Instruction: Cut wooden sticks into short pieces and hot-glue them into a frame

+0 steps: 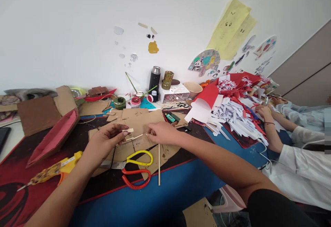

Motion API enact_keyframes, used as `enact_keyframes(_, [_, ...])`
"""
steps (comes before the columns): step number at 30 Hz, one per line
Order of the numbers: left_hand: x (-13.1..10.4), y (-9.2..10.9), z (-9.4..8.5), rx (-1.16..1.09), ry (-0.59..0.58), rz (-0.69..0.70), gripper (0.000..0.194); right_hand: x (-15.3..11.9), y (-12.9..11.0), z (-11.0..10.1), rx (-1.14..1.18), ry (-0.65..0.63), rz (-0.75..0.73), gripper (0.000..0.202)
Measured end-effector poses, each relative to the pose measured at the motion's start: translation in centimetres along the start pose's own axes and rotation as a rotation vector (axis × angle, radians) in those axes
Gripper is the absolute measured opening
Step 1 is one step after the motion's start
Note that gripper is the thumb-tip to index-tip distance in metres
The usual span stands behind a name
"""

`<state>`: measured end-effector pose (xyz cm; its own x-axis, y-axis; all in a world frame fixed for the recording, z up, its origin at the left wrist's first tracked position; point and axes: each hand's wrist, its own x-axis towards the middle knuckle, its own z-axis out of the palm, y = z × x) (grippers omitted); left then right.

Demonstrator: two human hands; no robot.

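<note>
Between the thumb and fingers of my left hand [108, 138], small pale wooden pieces [128, 130] are pinched. My right hand [162, 133] is closed at the tips on the right end of a thin wooden stick [137, 137], whose left end reaches close to my left fingertips. Both hands hover over stained cardboard sheets [144, 118]. Below them lie scissors [139, 153] with one yellow and one red handle loop. To their right is a longer loose wooden stick [159, 166]. A yellow hot glue gun [60, 168] rests beyond my left forearm.
A red-lined cardboard boat [55, 139] stands at left. Along the wall are paint jars [119, 103], a black thermos [154, 79] and a white box [173, 94]. White paper strips [232, 115] pile up at right, near another person's hand [263, 111].
</note>
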<state>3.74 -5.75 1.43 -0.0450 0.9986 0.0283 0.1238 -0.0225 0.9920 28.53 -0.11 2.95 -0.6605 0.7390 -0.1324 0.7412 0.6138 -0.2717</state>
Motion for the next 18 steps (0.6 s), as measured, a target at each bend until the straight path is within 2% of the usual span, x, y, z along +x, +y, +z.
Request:
enact_keyframes(7, [0.0, -0.3, 0.0, -0.044, 0.046, -0.019, 0.048, 0.9, -1.1, 0.3, 0.412, 0.084, 0.019, 0.006])
enact_keyframes(14, [0.1, -0.5, 0.3, -0.169, 0.131, -0.068, 0.051, 2.2, -2.9, 1.8, 0.913, -0.037, 0.025, 0.008])
enact_keyframes(18, [0.1, -0.6, 0.3, -0.282, 0.149, -0.110, 0.053, 3.2, -3.6, 2.1, 1.100, -0.109, 0.033, 0.011])
